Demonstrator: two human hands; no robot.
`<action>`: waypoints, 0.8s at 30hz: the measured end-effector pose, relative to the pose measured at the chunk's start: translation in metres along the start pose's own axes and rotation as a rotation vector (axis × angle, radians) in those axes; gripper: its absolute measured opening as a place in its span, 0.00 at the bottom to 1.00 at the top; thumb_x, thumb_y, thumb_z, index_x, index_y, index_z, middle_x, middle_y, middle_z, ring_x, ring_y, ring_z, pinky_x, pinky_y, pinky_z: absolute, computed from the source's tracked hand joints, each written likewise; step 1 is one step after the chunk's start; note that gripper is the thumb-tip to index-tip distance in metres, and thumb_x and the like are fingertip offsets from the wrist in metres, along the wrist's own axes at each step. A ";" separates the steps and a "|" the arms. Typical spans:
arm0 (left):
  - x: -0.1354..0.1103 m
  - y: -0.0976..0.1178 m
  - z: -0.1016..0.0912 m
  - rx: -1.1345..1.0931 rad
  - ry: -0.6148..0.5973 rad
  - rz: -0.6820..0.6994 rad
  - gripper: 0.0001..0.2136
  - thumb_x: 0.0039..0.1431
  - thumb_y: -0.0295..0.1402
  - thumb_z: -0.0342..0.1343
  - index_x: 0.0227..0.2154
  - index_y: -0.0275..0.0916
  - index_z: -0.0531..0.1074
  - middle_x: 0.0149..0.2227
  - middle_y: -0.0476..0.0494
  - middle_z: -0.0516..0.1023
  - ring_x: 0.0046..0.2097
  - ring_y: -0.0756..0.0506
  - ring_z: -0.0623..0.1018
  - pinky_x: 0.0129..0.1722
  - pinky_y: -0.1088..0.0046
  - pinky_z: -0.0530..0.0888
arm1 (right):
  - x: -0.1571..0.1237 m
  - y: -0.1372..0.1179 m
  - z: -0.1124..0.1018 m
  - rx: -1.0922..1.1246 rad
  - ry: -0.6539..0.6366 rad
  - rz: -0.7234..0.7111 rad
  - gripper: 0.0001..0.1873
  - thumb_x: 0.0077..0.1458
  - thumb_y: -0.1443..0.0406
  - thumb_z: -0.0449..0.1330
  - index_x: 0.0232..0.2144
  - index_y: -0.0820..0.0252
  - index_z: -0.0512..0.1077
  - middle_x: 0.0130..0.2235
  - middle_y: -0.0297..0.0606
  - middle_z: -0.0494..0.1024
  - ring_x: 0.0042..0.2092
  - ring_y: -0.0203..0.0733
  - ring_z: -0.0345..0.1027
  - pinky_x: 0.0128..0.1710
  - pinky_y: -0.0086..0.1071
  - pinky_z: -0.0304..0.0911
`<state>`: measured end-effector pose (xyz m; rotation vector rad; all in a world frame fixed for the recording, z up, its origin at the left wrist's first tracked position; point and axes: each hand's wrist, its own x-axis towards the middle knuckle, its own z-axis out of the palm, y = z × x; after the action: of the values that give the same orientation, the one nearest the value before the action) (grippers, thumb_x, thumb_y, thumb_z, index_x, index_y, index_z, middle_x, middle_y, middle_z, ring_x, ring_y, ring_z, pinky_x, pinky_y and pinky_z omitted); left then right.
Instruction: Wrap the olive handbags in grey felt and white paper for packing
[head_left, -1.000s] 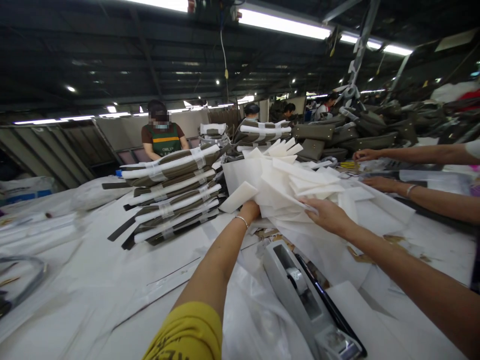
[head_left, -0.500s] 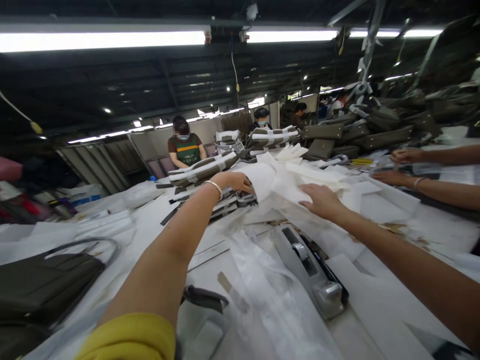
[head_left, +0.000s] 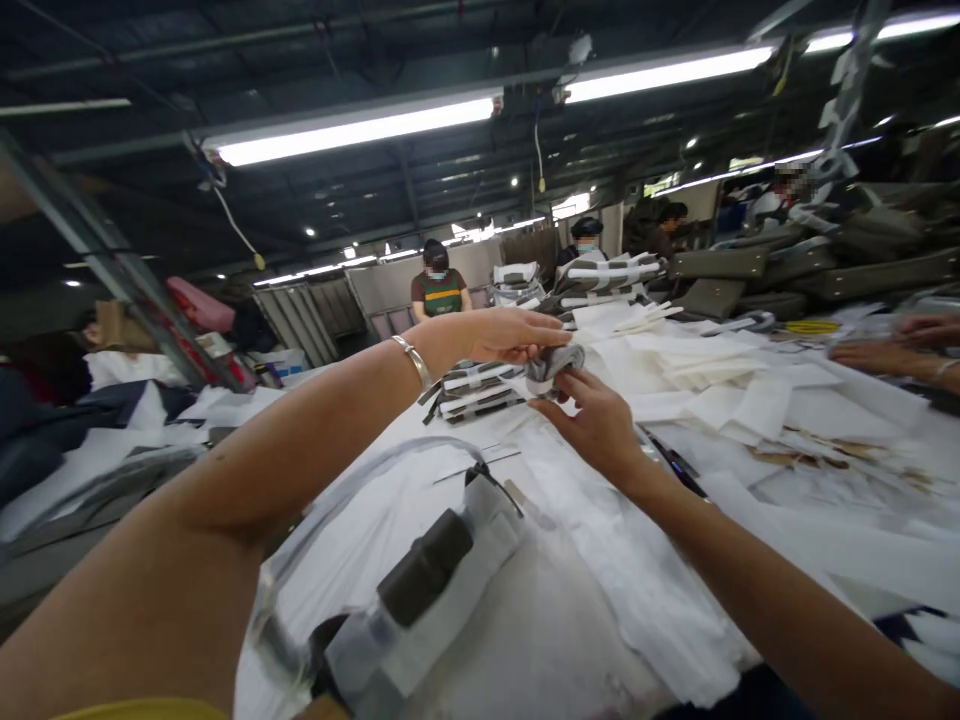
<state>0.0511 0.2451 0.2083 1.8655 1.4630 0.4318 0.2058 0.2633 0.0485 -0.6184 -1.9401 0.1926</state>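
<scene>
A folded bundle of grey straps (head_left: pixel 556 362) with a white band sits between my two hands over the far part of the table. My left hand (head_left: pixel 510 335), with a silver bangle at the wrist, reaches in from the left, its fingers laid along the top of the bundle and curled at its side. From below and right, my right hand (head_left: pixel 596 425) pinches the bundle between thumb and fingers. Just behind my left hand lies a stack of dark strips wrapped in white (head_left: pixel 476 385). Part of the bundle is hidden by my fingers.
White sheets (head_left: pixel 697 365) lie heaped to the right. Nearer stands a dark piece wrapped in clear film (head_left: pixel 427 565) with a looped handle. Crumpled white film (head_left: pixel 600 530) runs down the table. A co-worker's hands (head_left: pixel 892 355) are at the right edge; a co-worker (head_left: pixel 441 290) is opposite.
My view has swung left. My right hand has left the white sheets and joined my left at the grey bundle, which has come away from the stack. The dark wrapped piece shows more fully.
</scene>
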 end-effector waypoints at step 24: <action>-0.299 -0.110 0.105 -0.235 0.798 -0.257 0.18 0.54 0.47 0.62 0.37 0.37 0.76 0.34 0.47 0.77 0.35 0.49 0.73 0.36 0.75 0.69 | -0.102 -0.220 0.091 1.569 -0.612 0.698 0.24 0.54 0.57 0.67 0.51 0.58 0.74 0.45 0.39 0.79 0.44 0.39 0.72 0.47 0.34 0.70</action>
<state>-0.0480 -0.0588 0.1068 1.3346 2.0127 1.2550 0.0849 0.0365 0.0145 -0.0744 -1.3614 2.2432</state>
